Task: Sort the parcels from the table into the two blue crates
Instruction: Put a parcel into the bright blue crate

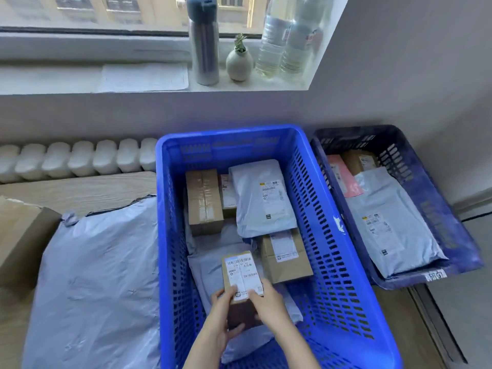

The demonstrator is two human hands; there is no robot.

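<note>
A large grey mailer (pixel 98 283) is spread on the table (pixel 80 187), left of the bright blue crate (pixel 332 288), in which boxes and grey mailers are piled. A darker blue crate (pixel 436 209) is set at its right, with an unreadable sticker (pixel 435 275) on its near rim. Over the bright crate, a small cardboard box (pixel 239 312) is gripped at its near end by the left hand (pixel 221 318) and right hand (pixel 269 304). Barcodes are carried on its white label (pixel 243 275); the print is blurred.

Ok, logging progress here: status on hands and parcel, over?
Left hand, right hand both grip labelled box over bright blue crate. Nothing in the way. Grey mailer lies on table.
</note>
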